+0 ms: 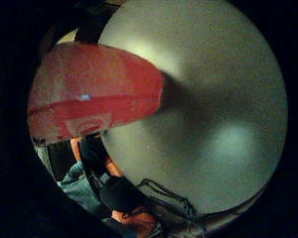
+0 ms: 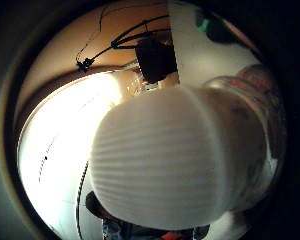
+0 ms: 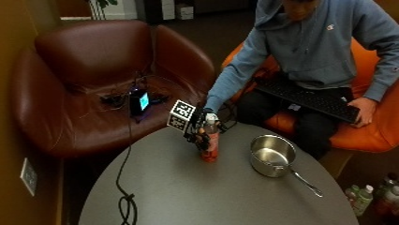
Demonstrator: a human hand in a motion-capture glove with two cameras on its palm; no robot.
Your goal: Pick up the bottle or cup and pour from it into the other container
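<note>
At the far left, a brown leather armchair (image 3: 93, 79) stands beside the round grey table (image 3: 187, 197), with a small lit device (image 3: 138, 101) on its seat. A black cable (image 3: 124, 178) trails from it down onto the table, well to the left of your fingers.

Your gloved right hand (image 3: 201, 127) is next, near the table's back edge. Your fingers are curled round the upper part of the bottle (image 3: 210, 140), holding it upright with its base on or just at the tabletop; you cannot tell from the outside view whether it has lifted. The bottle has a red label below your fingers and a white cap (image 3: 210, 116) above them.

In the thumb side palm view the white ribbed cap (image 2: 160, 160) fills most of the picture, close against your palm, with the clear neck of the bottle beside it. In the little finger side palm view the red label (image 1: 94, 94) sits close to your palm, with the grey table surface (image 1: 213, 99) spread beyond it.

To the right of your fingers, apart from the bottle, stands a steel saucepan (image 3: 272, 155), its handle (image 3: 305, 183) pointing away from your hand toward the table's right edge.

Your bare hand (image 3: 363, 108) rests on a black keyboard (image 3: 308, 98) across your lap, well apart from the table things.
</note>
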